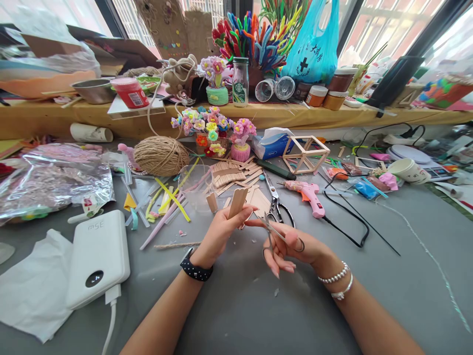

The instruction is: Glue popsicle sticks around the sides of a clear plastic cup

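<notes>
My left hand (220, 234) holds wooden craft sticks (237, 202) upright over the grey table (240, 305). My right hand (291, 246) grips small scissors (275, 232) with fingers through the loops, blades pointing toward the sticks. The two hands almost touch near the table's middle. Just behind them lie a pile of loose wooden sticks (231, 175) and larger black-handled scissors (275, 204).
A pink glue gun (309, 195) with black cord lies right of the scissors. A twine ball (161, 155), wooden stick frame (306, 154), pipe-cleaner flowers (207, 125) and tissue box (272, 144) stand behind. A white power bank (98, 256) and foil bags (51, 180) lie left.
</notes>
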The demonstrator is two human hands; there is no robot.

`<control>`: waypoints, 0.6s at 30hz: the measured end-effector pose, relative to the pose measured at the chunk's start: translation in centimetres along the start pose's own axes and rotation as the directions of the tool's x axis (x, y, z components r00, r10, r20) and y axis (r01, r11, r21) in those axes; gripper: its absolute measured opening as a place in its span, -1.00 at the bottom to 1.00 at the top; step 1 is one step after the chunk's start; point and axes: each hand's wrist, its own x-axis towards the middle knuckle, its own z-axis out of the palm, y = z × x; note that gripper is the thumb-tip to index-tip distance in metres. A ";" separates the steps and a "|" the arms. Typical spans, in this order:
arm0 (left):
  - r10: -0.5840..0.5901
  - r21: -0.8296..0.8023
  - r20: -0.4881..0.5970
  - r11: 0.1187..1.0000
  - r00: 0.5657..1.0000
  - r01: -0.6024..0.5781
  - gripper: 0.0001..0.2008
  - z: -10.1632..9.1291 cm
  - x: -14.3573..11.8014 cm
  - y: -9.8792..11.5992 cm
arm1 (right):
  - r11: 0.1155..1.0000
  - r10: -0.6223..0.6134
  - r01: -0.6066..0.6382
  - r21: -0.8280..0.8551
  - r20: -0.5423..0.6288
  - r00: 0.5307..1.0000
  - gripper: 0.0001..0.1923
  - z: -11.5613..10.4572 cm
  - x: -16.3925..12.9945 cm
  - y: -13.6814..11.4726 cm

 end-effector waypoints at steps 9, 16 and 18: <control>-0.009 0.093 0.125 0.996 0.992 -0.003 -0.77 0.1 0.1 -0.1 | 0.996 0.081 -0.079 -0.039 0.059 0.995 0.04 -0.1 0.0 0.1; -0.004 0.229 0.093 0.973 0.996 -0.018 -0.82 0.3 0.0 -0.2 | 0.990 0.102 -0.099 -0.099 0.020 0.995 0.08 -0.1 0.2 0.1; 0.017 0.180 0.089 0.983 0.996 -0.033 -0.83 0.4 -0.1 0.1 | 0.989 0.105 -0.104 -0.105 0.010 0.994 0.08 0.0 0.2 0.1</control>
